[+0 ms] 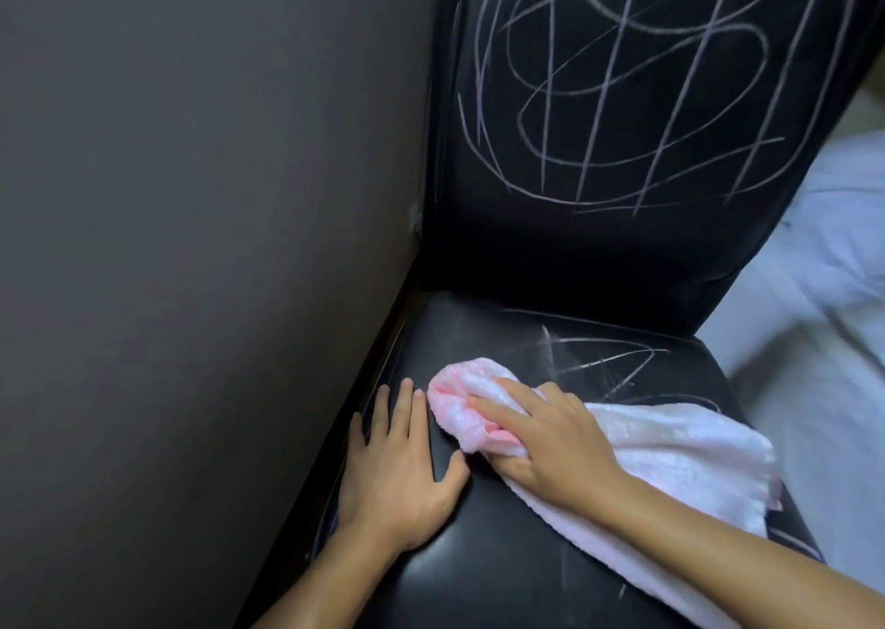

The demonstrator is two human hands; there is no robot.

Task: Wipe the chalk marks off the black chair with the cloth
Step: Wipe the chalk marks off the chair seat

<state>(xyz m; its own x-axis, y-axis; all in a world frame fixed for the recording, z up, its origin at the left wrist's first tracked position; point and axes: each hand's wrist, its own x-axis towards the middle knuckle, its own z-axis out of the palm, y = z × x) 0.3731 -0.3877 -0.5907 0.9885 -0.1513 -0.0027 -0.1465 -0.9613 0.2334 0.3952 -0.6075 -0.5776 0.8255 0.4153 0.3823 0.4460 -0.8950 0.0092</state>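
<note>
The black chair [507, 547] fills the middle of the view, its tall backrest [618, 245] covered with looping and straight chalk marks [622, 82]. More chalk marks [608, 365], partly smeared, cross the far part of the seat. A pink and white cloth [680, 456] lies bunched on the seat. My right hand [555, 446] presses down on the bunched end of the cloth and grips it. My left hand [397, 465] rests flat on the seat's left side, fingers spread, just beside the cloth.
A dark grey wall [191, 245] stands close along the chair's left side. White bedding or fabric [814, 317] lies to the right of the chair. Faint streaks show near the seat's front edge [570, 571].
</note>
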